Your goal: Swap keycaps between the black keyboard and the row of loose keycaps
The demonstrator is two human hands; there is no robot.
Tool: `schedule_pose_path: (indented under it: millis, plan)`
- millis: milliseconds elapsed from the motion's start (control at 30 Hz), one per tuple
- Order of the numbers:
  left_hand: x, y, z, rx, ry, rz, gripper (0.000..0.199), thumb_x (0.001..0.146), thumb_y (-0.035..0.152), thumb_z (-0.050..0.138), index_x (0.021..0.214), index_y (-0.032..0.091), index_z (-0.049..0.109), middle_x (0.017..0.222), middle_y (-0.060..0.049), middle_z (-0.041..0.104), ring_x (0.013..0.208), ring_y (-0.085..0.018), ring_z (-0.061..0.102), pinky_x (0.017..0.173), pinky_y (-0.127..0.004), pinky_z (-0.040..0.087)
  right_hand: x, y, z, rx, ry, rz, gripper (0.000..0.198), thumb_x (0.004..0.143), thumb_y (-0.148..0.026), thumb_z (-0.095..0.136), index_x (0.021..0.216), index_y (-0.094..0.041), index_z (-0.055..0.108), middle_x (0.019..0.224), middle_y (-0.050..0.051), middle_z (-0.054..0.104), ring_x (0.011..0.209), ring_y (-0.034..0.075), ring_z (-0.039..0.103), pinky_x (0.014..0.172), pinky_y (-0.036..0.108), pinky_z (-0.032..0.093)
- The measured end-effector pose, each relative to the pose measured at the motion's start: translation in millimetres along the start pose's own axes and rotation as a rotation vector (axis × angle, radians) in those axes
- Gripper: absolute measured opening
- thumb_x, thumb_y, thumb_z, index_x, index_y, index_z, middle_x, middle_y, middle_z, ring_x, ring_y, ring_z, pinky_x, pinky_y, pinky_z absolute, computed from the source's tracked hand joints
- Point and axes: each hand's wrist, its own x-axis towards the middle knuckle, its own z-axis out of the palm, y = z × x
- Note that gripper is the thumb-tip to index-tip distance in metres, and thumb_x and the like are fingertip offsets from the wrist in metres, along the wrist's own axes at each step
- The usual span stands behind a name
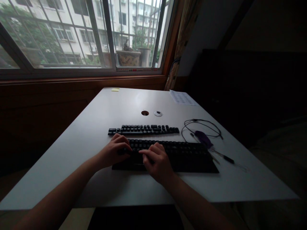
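Note:
A black keyboard (192, 159) lies on the white table near its front edge, with its cable running off behind the right end. My left hand (117, 148) is closed around the keyboard's left end, the thumb in front and the fingers bent over the keys. On the keys just to the right, my right hand (157, 159) has its fingers curled, thumb and forefinger close together at one spot. Whether a small keycap sits between them is too dark to see. Behind the keyboard, loose black keycaps (144, 129) stand in rows.
Right of the keyboard lie a coiled black cable (203, 121), a purple item (203, 139) and a thin tool with a black handle (228, 159). The white table (72, 153) has a round hole (145, 113), a white ring-shaped cover (158, 113), a yellow note (115, 89) and a printed sheet (182, 97).

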Motion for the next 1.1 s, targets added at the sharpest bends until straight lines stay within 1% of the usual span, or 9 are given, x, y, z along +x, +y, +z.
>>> schedule_pose_path:
  millis: [167, 433, 600, 700, 767, 867, 933, 1000, 1100]
  plan:
    - [-4.0, -2.8, 7.4, 0.068, -0.020, 0.002, 0.013, 0.083, 0.025, 0.078, 0.096, 0.025, 0.075, 0.102, -0.006, 0.065, 0.103, -0.025, 0.049, 0.091, -0.040, 0.046, 0.3, -0.9, -0.8, -0.003, 0.003, -0.004, 0.020, 0.092, -0.017, 0.058, 0.098, -0.023, 0.076, 0.076, 0.002, 0.060, 0.081, 0.021, 0.053, 0.078, 0.039, 0.043]
    - [-4.1, -1.1, 8.1, 0.137, -0.060, 0.024, 0.012, 0.084, 0.021, 0.076, 0.095, 0.024, 0.072, 0.105, -0.007, 0.064, 0.105, -0.026, 0.048, 0.092, -0.041, 0.046, -2.0, 1.8, 2.0, -0.012, -0.040, 0.008, 0.019, 0.092, -0.017, 0.059, 0.099, -0.023, 0.075, 0.078, 0.002, 0.060, 0.084, 0.021, 0.054, 0.080, 0.039, 0.043]
    - [-4.3, 2.3, 3.4, 0.112, -0.063, 0.008, 0.025, 0.085, 0.026, 0.075, 0.109, 0.024, 0.068, 0.111, -0.008, 0.062, 0.107, -0.027, 0.049, 0.095, -0.042, 0.046, -2.3, 4.2, 3.4, -0.022, -0.084, -0.005, 0.019, 0.092, -0.017, 0.058, 0.098, -0.023, 0.075, 0.080, 0.003, 0.061, 0.083, 0.021, 0.054, 0.080, 0.039, 0.043]
    - [-5.0, 2.7, -4.0, 0.074, -0.053, -0.006, 0.027, 0.087, 0.028, 0.072, 0.112, 0.023, 0.065, 0.112, -0.009, 0.062, 0.107, -0.027, 0.050, 0.095, -0.042, 0.045, -3.3, 3.3, 4.0, -0.044, -0.155, -0.034, 0.019, 0.093, -0.020, 0.060, 0.106, -0.023, 0.074, 0.088, 0.004, 0.064, 0.088, 0.022, 0.054, 0.083, 0.040, 0.044]
    - [-5.9, -0.1, -9.5, 0.077, -0.029, -0.025, 0.020, 0.091, 0.026, 0.067, 0.110, 0.022, 0.065, 0.112, -0.009, 0.063, 0.106, -0.026, 0.051, 0.095, -0.042, 0.045, -4.7, 1.5, 4.5, -0.088, -0.219, -0.064, 0.027, 0.093, -0.028, 0.066, 0.119, -0.024, 0.070, 0.102, 0.006, 0.065, 0.097, 0.024, 0.054, 0.089, 0.043, 0.045]
    - [-7.8, -9.9, -16.1, 0.124, 0.018, -0.049, 0.016, 0.094, 0.024, 0.063, 0.108, 0.023, 0.067, 0.110, -0.008, 0.065, 0.105, -0.026, 0.054, 0.094, -0.040, 0.045, -7.9, -0.2, 6.8, -0.177, -0.314, -0.124, 0.059, 0.087, -0.048, 0.075, 0.139, -0.026, 0.059, 0.125, 0.010, 0.062, 0.112, 0.030, 0.050, 0.101, 0.051, 0.042]
    - [-9.0, -18.0, -18.9, 0.157, 0.034, -0.050, 0.016, 0.094, 0.024, 0.062, 0.110, 0.023, 0.067, 0.110, -0.008, 0.067, 0.106, -0.025, 0.056, 0.094, -0.039, 0.046, -10.4, 0.8, 9.9, -0.223, -0.351, -0.157, 0.074, 0.083, -0.056, 0.077, 0.146, -0.026, 0.053, 0.133, 0.011, 0.059, 0.120, 0.033, 0.047, 0.107, 0.054, 0.039]
    - [-10.0, -25.1, -20.7, 0.183, 0.044, -0.052, 0.018, 0.095, 0.024, 0.062, 0.112, 0.023, 0.068, 0.110, -0.008, 0.069, 0.107, -0.025, 0.057, 0.095, -0.039, 0.047, -12.9, 3.3, 13.7, -0.250, -0.361, -0.176, 0.079, 0.082, -0.058, 0.078, 0.149, -0.026, 0.050, 0.136, 0.011, 0.058, 0.123, 0.034, 0.044, 0.110, 0.056, 0.037]
    - [-11.5, -31.9, -22.5, 0.227, 0.059, -0.072, 0.018, 0.097, 0.026, 0.060, 0.112, 0.023, 0.069, 0.108, -0.007, 0.071, 0.107, -0.026, 0.058, 0.095, -0.040, 0.047, -15.3, 6.9, 18.3, -0.264, -0.346, -0.181, 0.074, 0.085, -0.057, 0.075, 0.149, -0.028, 0.050, 0.137, 0.010, 0.058, 0.128, 0.034, 0.042, 0.114, 0.057, 0.034]
